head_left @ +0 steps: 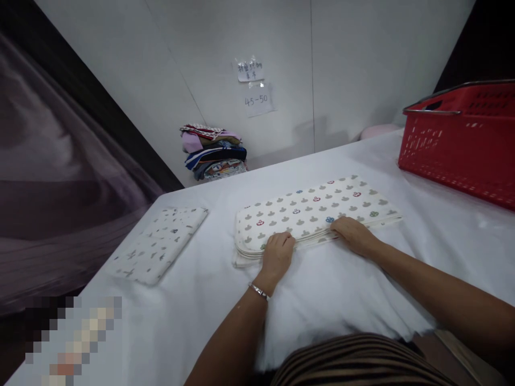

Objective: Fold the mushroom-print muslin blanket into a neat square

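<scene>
A folded white cloth (306,209) printed with grey cloud-like shapes and a few red, blue and green ones lies lengthwise on the white-covered bed (193,321). Its stacked layers show along the near edge and the left end. My left hand (277,252), with a silver bracelet at the wrist, has its fingers curled on that near edge, towards the left. Farther right, my right hand (356,236) grips the same edge with bent fingers; its thumb is mostly hidden. A second folded cloth (161,244), white with small dark prints, lies apart on the left.
A red plastic basket (462,145) with a metal handle stands at the right. Beyond the bed's far edge is a stack of folded clothes (215,153) against the wall. Two paper notes (259,100) hang above it. A sheer curtain (60,161) drapes along the left.
</scene>
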A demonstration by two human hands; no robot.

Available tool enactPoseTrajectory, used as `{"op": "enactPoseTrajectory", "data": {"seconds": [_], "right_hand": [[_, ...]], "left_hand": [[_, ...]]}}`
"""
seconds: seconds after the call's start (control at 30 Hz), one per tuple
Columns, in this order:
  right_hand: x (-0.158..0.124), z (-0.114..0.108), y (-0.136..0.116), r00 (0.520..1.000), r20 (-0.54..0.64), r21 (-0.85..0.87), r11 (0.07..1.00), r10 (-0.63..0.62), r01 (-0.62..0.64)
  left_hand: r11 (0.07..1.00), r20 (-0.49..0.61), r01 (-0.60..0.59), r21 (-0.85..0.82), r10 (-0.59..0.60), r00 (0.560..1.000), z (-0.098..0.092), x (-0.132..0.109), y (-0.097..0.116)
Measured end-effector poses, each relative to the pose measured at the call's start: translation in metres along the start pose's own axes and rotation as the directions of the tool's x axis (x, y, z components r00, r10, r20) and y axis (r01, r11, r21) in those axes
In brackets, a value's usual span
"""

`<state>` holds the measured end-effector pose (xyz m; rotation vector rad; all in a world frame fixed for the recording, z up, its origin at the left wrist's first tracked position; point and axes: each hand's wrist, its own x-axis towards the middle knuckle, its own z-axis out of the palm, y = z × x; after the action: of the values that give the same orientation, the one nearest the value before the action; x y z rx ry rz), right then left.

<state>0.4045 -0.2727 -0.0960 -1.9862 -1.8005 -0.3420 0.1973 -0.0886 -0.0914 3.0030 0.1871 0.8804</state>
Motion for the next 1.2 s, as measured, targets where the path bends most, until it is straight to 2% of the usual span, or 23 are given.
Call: {"op": "enactPoseTrajectory", "data": {"seconds": [0.17, 0.33, 0.53, 0.67, 0.93, 1.2], "right_hand": [[-0.0013, 0.0010, 0.0014, 0.999, -0.011, -0.024, 0.998, -0.053, 0.053], [-0.0027, 0.0034, 0.0043, 0.997, -0.005, -0.020, 0.997, -0.078, 0.078], [-0.0048, 0.0067, 0.0069, 0.997, -0.029, 0.001, 0.997, -0.078, 0.078], [-0.0039, 0.0044, 0.0043, 0.999, -0.030, 0.038, 0.998, -0.040, 0.041], [0.0003, -0.0022, -0.0007, 0.993, -0.031, 0.162, 0.981, 0.114, -0.107], [0.0003, -0.0011, -0.0014, 0.992, -0.004, 0.142, 0.982, 0.129, -0.127]], "left_hand": [[1.000, 0.027, -0.028, 0.006, 0.028, 0.999, 0.0016, -0.0009, -0.0004], [0.998, 0.083, -0.012, -0.063, 0.017, 0.996, -0.0002, -0.0011, 0.0005], [0.997, 0.083, 0.015, -0.074, -0.009, 0.997, 0.0014, -0.0014, 0.0019], [0.998, 0.071, 0.028, -0.062, -0.024, 0.997, 0.0011, -0.0004, 0.0034], [0.999, 0.064, 0.038, -0.035, -0.035, 0.997, 0.0007, 0.0003, 0.0051], [1.000, 0.029, -0.005, -0.018, 0.005, 1.000, 0.0037, 0.0018, 0.0066]]}}
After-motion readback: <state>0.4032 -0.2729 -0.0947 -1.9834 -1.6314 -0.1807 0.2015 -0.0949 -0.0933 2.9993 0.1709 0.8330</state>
